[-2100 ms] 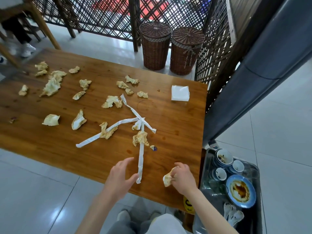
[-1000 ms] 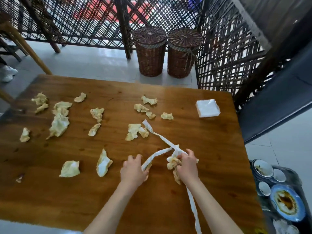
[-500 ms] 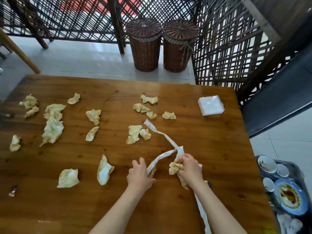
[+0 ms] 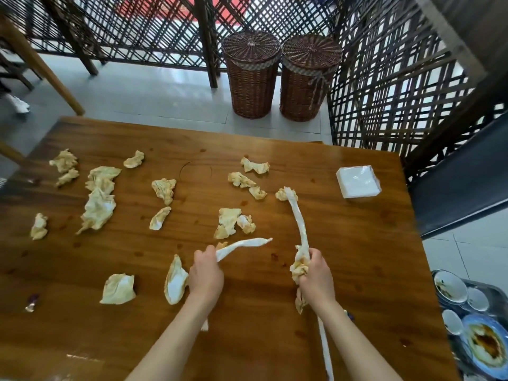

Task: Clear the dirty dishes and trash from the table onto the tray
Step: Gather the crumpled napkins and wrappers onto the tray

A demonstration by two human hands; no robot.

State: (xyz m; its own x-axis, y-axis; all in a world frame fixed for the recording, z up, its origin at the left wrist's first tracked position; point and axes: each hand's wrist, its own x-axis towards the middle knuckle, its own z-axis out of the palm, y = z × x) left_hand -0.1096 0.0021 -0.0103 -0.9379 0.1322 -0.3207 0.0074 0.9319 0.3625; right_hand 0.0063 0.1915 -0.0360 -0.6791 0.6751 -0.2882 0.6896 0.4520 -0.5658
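Napkins, crumpled and stained, litter the table (image 4: 357, 270). Nearest, the left hand (image 4: 205, 276) grips one white strip (image 4: 242, 244) and the right hand (image 4: 316, 279) clutches a wad (image 4: 298, 266) plus a second strip (image 4: 298, 218), apparently bundling scraps so fewer trips are needed. Just left lie two loose napkins (image 4: 118, 288), with more scattered farther out. A clean stack (image 4: 358, 185) sits at the far right. The tray (image 4: 456, 364), already holding dishes, waits beside the table's right edge.

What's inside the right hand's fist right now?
The right hand grips stained crumpled napkins and a long white paper strip. The fingers hide anything deeper in the fist.
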